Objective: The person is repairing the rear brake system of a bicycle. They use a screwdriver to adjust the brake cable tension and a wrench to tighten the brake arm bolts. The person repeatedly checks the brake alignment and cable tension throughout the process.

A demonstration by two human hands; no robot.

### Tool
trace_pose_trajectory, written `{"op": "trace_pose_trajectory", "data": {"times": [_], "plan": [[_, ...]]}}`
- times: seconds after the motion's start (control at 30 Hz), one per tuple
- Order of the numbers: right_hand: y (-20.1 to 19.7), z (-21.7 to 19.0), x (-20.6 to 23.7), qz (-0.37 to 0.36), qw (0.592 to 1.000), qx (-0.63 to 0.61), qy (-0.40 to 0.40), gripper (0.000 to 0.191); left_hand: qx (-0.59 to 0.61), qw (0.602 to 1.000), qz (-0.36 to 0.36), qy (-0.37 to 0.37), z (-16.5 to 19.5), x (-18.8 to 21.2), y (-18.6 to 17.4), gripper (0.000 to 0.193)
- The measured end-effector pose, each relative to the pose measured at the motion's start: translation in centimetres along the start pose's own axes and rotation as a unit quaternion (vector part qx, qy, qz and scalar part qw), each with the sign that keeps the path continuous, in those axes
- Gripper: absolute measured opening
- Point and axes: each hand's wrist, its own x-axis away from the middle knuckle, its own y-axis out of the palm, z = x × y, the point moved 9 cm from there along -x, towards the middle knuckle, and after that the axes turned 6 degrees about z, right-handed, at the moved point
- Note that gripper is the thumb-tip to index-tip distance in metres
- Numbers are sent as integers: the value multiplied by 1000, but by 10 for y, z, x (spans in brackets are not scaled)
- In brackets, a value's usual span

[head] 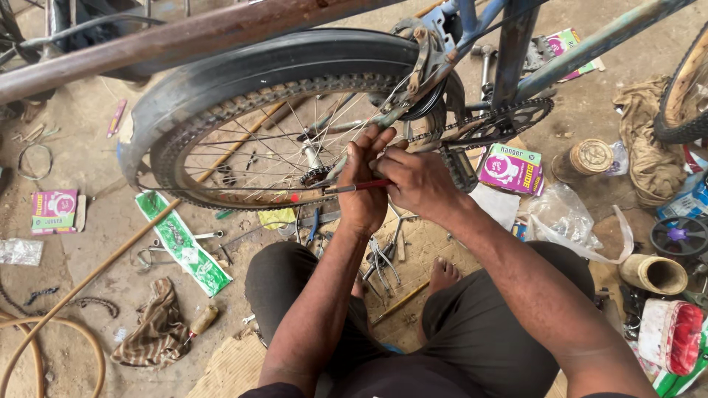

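Pinching a red-handled tool (361, 186) between both hands (left hand (363, 193), right hand (417, 184)), the person risked slipping into the wheel spokes (273, 144).

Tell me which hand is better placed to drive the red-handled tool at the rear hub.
Right, probably: the right hand grips the red-handled tool, while the left hand braces by the wheel's hub.
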Motion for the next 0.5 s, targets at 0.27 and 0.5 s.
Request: {"op": "trace_pose_trajectory", "data": {"times": [0.27, 0.5], "plan": [[-39, 59, 3, 99, 957, -149, 228, 23, -283, 953, 100, 39, 2, -23, -21, 17], [-52, 32, -4, 125, 980, -122, 91, 16, -214, 975, 0, -56, -2, -16, -9, 17]]}}
